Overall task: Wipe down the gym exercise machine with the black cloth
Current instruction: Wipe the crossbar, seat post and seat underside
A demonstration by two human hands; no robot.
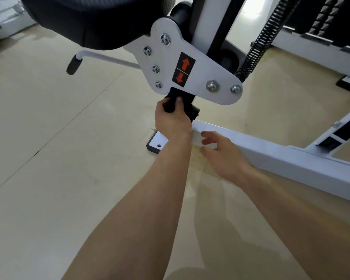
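Left hand [173,120] grips black cloth [169,105] (under the plate [204,63]) — right hand [220,156] loose.

This is a gym. An exercise machine [202,21] fills the view, built round a white-painted steel bracket plate with bolt heads and a red-arrow sticker [190,69]. Above and left of that plate sits a black padded seat [85,19]. Left of it is a white lever with a black rubber grip [74,66]. To its right are a black coiled spring [265,37] and, farther off, stacked black weight plates [327,15]. Glossy beige tile flooring [49,138] lies below.
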